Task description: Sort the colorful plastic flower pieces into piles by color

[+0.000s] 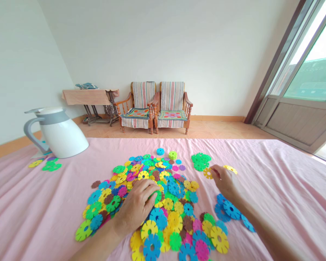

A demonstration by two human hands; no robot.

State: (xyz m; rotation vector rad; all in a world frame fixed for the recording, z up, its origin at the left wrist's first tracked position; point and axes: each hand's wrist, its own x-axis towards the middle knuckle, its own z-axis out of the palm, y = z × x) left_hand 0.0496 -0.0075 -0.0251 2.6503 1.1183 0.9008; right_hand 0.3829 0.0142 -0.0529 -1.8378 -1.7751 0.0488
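The left hand [137, 206] lies palm down on the big heap of plastic snowflake discs [149, 203], its fingers pressed together and slightly curled, the fingertips over a green disc [158, 197]. The forearm comes in from the bottom edge of the view. The right hand [225, 183] reaches out to the right of the heap, wrist raised and fingers drawn together toward a yellow disc [208, 173]; whether they pinch it, I cannot tell. A second yellow disc [230, 169] lies just past those fingers.

The heap holds far too many discs to count, in mixed colours, and spreads across the middle of a bed under a pink sheet [274, 203], running toward its near edge. Around it are several smaller lots. One green cluster [201, 161], roughly ten discs, lies toward the far edge. Four or five blue discs [225, 210] lie below the right hand. One blue disc [160, 151] and one small green stack [172, 154] sit just beyond the heap. At the far left corner, a white jug with a grey handle [57, 132] stands beside a small patch of green and yellow discs [47, 165].
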